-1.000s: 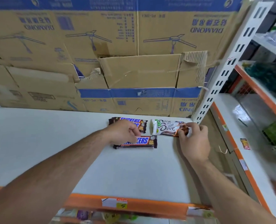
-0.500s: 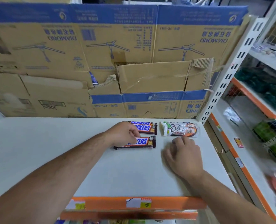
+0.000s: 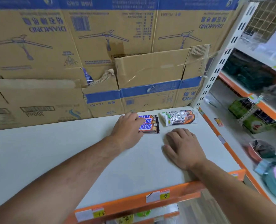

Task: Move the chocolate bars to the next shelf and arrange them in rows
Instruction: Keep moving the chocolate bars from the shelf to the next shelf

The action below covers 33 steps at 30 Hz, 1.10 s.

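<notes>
Three Snickers bars lie side by side near the back of the white shelf. To their right lie Dove bars in white wrappers, close to the shelf's right edge. My left hand covers the left ends of the Snickers bars, its fingers extended over them. Flat on the shelf, just in front of the Dove bars and apart from them, rests my right hand with nothing in it.
Flattened cardboard boxes form the back wall. A white slotted upright stands at the right rear corner. An orange price rail runs along the front edge. Neighbouring shelves on the right hold green packs and other goods.
My left hand pushed the front Snickers bar back against the others. My right hand let go of the Dove bars and drew back to lie flat on the shelf.
</notes>
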{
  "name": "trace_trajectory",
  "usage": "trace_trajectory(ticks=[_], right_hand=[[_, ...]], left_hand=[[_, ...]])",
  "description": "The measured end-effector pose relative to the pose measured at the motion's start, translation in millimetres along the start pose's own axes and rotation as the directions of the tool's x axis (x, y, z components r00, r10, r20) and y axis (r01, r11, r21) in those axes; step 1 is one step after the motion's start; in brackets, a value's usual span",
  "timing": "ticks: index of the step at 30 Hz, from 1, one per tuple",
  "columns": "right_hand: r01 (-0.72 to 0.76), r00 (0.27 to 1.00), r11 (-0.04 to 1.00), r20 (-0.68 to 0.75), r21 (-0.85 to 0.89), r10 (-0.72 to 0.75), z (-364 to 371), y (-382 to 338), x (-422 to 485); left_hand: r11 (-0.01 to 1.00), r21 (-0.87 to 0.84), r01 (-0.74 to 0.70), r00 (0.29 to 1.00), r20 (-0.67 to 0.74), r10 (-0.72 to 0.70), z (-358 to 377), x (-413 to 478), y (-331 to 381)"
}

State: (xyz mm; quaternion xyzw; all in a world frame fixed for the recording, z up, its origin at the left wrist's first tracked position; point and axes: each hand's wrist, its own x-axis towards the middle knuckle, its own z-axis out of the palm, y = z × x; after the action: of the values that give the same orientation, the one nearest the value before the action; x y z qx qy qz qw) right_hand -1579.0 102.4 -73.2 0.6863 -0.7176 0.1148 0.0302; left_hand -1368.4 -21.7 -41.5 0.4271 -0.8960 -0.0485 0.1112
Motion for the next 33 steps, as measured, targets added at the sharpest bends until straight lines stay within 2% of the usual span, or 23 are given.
trace_trajectory(ticks=[3, 11, 22, 28, 30, 33], right_hand=[[-0.004, 1.0, 1.0, 0.015, -0.002, 0.004, -1.2, -0.6, 1.4], [-0.005, 1.0, 1.0, 0.024, 0.008, 0.005, -2.0, 1.0, 1.1], [0.019, 1.0, 0.999, -0.024, 0.027, -0.018, 0.6, 4.1, -0.3], [0.042, 0.999, 0.999, -0.015, 0.022, -0.041, -2.5, 3.2, -1.3], [0.046, 0.999, 0.999, 0.0, 0.021, -0.046, -3.5, 2.9, -2.0], [0.061, 0.998, 0.998, 0.004, 0.031, -0.062, -2.4, 1.4, -3.3]], left_hand=[[0.999, 0.052, -0.013, 1.0, -0.002, 0.013, 3.1, -2.6, -3.7], [1.0, -0.01, 0.029, 0.998, -0.047, -0.029, 3.3, 2.5, -0.2], [0.991, -0.021, 0.131, 0.991, 0.02, -0.131, -1.7, 2.0, 7.8], [0.949, -0.024, 0.314, 0.945, -0.085, -0.314, -7.4, -42.7, 20.6], [0.924, -0.034, 0.382, 0.923, -0.041, -0.383, -11.1, -63.7, 22.2], [0.865, -0.053, 0.499, 0.865, 0.098, -0.492, -19.5, -93.4, 22.7]])
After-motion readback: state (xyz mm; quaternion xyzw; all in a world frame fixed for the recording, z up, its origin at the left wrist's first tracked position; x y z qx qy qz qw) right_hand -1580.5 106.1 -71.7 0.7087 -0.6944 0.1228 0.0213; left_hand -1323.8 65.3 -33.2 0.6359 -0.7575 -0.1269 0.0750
